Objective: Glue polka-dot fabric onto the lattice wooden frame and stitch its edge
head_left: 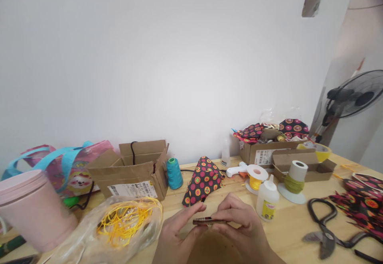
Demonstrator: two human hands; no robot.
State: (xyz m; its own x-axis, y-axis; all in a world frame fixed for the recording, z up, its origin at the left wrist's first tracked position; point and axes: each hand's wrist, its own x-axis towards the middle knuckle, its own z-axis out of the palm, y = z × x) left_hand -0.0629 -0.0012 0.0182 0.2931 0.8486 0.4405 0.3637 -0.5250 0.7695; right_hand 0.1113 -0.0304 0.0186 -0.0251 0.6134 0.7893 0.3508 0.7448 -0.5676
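Pinching a thin dark piece (203, 221) firmly by its right end, between the thumb and fingers of the right hand (243, 221). Opposite, the left hand (177, 231), thumb and forefinger parted around the piece's other end: forefinger clear above, thumb just beneath. Cannot tell about contact at that thumb. Holding the piece edge-on and nearly level, over the near part of a wooden table (291, 226).

Taking the piece as the clock's centre: at twelve, just beyond the fingertips, a peaked dark cloth (203, 182) with round pink and orange motifs. Toward half past twelve, near the wall, a small clear bottle (226, 157). At one, a white tool (237, 170); at two, a spool of yellow cord (255, 183). Near half past two, an upright glue bottle (267, 202), then a spool of olive cord (293, 185) with a white roll (298, 171) on top.

Around three, open black-handled scissors (327, 238) and, farther out, patterned fabric (363, 196). At half past ten, a teal thread cone (174, 175) beside an open cardboard box (136, 176). At nine, a clear plastic bag of yellow cord (124, 220); farther that way, a pink bin (34, 208).
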